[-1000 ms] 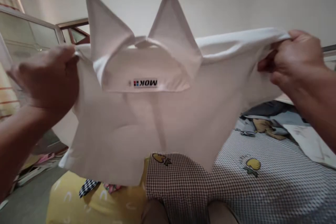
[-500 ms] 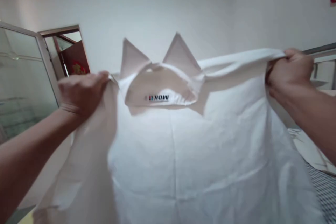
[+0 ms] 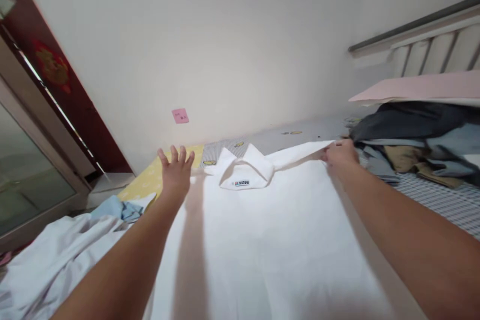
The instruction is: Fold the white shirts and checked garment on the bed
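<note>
A white collared shirt (image 3: 270, 240) lies spread flat on the bed, back side up, its collar (image 3: 245, 167) with a small label at the far end. My left hand (image 3: 175, 170) is at the shirt's far left shoulder, palm down, fingers spread and open. My right hand (image 3: 339, 154) is at the far right shoulder, fingers closed on the shirt's edge. Both arms reach forward over the cloth.
A heap of dark, blue and tan clothes (image 3: 416, 140) lies at the right by the headboard (image 3: 423, 45). White and light blue garments (image 3: 67, 240) are bunched at the left. The checked bedsheet (image 3: 446, 200) and a yellow cloth (image 3: 150, 180) show around the shirt. A wall (image 3: 225, 50) stands close behind.
The shirt was held up in the air by both shoulders; it now lies flat on the bed. My left hand has let go and opened; my right hand still grips the shoulder.
</note>
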The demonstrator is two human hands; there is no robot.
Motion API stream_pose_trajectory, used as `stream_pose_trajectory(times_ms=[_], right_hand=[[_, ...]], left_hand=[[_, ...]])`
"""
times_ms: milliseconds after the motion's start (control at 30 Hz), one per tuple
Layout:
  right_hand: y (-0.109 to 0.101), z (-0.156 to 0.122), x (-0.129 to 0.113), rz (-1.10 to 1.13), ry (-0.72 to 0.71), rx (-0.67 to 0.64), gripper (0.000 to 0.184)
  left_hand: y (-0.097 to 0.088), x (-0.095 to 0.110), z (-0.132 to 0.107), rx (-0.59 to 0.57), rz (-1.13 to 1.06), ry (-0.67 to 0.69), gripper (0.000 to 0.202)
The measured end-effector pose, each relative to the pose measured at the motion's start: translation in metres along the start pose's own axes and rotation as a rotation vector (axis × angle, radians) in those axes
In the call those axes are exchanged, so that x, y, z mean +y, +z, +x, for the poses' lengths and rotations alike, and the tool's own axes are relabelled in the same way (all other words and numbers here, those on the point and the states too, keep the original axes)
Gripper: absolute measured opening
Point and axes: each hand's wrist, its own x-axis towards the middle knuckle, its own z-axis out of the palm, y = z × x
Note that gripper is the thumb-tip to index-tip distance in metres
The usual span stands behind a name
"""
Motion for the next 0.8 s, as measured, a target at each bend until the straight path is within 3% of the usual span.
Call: stream_pose_trajectory(times_ms=[100, 167, 267, 367, 467, 533, 633, 733, 800], right_hand=[[0.051, -0.035, 0.028, -0.079, -0.004, -0.11, 0.07], [0.066, -0.066, 0.052, -0.162, -0.128, -0.162, 0.065], [0.072, -0.109, 0.092, -0.345, -0.394, -0.279, 0.05], [0.072, -0.132, 0.131, -0.423, -0.586, -0.516, 0.048], [0.075, -0.128, 0.154, -0.46, -0.599, -0.605, 0.051], [0.078, -0.118, 0.15, -0.545, -0.445, -0.533, 0.053], [0.086, -0.11, 0.114, -0.648, -0.222, -0.388, 0.049], [0.104, -0.126, 0.061, -0.532, -0.41, -0.316, 0.049], [0.123, -0.144, 0.029, -0.395, -0.519, -0.431, 0.058]], left_hand=[[0.053, 0.049, -0.036, -0.043, -0.131, 0.092, 0.057], [0.074, 0.074, -0.078, -0.03, -0.243, 0.246, 0.058], [0.093, 0.093, -0.144, -0.066, -0.386, 0.401, 0.053], [0.108, 0.095, -0.192, -0.218, -0.468, 0.267, 0.046], [0.118, 0.092, -0.212, -0.299, -0.494, 0.137, 0.046], [0.122, 0.092, -0.216, -0.279, -0.508, 0.122, 0.047], [0.128, 0.097, -0.22, -0.199, -0.515, 0.065, 0.047], [0.137, 0.101, -0.225, -0.126, -0.503, -0.028, 0.044], [0.141, 0.101, -0.228, -0.097, -0.493, -0.071, 0.042]])
